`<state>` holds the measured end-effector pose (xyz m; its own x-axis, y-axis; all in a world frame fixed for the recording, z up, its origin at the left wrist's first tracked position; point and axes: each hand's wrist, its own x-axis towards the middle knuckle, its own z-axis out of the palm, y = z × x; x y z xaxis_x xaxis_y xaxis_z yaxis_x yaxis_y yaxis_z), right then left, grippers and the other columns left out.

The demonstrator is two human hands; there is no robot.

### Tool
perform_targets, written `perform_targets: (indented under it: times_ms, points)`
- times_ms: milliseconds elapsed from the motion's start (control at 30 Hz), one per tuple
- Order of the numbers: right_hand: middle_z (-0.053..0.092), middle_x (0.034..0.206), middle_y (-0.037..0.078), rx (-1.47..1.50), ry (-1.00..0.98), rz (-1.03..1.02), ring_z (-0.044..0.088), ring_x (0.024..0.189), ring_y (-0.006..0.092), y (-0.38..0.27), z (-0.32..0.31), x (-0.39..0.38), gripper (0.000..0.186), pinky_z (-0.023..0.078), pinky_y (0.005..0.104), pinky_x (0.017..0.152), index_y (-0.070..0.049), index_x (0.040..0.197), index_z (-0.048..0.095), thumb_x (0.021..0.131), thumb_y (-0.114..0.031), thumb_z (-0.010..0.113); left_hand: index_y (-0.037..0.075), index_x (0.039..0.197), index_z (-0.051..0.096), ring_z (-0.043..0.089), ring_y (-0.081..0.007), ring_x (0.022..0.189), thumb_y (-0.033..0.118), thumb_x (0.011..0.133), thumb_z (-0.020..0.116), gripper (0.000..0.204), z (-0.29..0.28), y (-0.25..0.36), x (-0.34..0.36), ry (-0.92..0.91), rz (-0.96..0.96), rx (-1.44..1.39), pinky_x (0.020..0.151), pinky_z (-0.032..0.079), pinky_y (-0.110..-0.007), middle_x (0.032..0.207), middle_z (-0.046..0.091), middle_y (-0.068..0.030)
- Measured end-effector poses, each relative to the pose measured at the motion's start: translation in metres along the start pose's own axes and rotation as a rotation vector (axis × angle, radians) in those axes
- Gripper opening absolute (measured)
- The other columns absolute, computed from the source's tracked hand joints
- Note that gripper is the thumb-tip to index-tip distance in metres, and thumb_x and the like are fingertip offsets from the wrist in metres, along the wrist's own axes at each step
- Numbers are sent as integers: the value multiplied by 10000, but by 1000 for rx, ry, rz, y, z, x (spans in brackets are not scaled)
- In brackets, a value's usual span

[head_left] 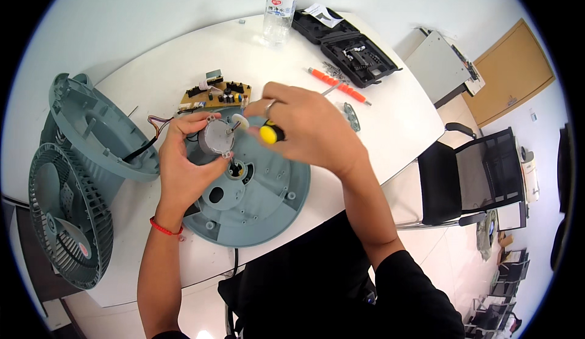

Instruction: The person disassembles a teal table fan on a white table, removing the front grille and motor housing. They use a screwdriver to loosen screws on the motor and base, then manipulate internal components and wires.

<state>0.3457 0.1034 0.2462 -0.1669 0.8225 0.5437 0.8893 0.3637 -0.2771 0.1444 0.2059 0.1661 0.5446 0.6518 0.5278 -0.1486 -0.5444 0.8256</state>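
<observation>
My left hand is closed around a small round metal motor, its flat face with two mounting ears turned to the right. Out of that face sticks a shaft, and a small white round part sits at its end. The fingertips of my right hand are at this white part, seemingly pinching it. A screwdriver with a yellow and black handle is tucked in the same right hand, its blade pointing up and right past the knuckles. Both hands are above a round grey-green fan base.
Behind the base lies a circuit board with wires. At left stand a grey-green housing and a fan grille with blades. Farther back are a water bottle, an open black tool case, an orange rod and loose screws.
</observation>
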Motion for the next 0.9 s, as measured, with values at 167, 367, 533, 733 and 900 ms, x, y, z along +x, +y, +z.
perform_targets:
  times_ms: [167,367,533,733,900]
  points:
    - [550,904,70,-46,-8,-87,619,735,255,-7,24,-5,279,508,385,657,-68,938,708,663,-85,751,53,1071,486,581,-211,1142,-62,625,796,555,2,2,2,4,17,43,998,456,-341,1212,613,-132]
    - [583,946,59,-68,-15,-35,624,781,264,-7,28,-6,337,509,351,691,-105,983,691,664,-43,780,56,1047,499,608,-196,1080,-20,625,812,531,2,4,1,18,40,96,957,476,-328,1159,652,-102]
    - [540,930,54,-63,20,-80,617,750,252,-5,32,-6,321,495,384,668,-74,941,695,631,-84,777,57,1045,507,615,-195,1077,-23,628,809,521,2,4,1,20,76,128,950,482,-327,1151,654,-102]
    - [615,921,59,-69,-16,-98,631,766,240,2,25,-7,280,504,315,649,-94,981,705,713,-62,780,55,1062,511,616,-203,1095,-50,634,790,522,4,2,1,33,59,62,965,480,-333,1169,640,-117]
    - [592,799,59,175,678,-379,537,617,168,3,-34,-15,203,443,282,549,-47,950,689,762,-35,613,60,1165,462,574,-222,1174,-118,656,726,601,3,-1,3,50,-9,-91,1026,440,-350,1240,593,-137]
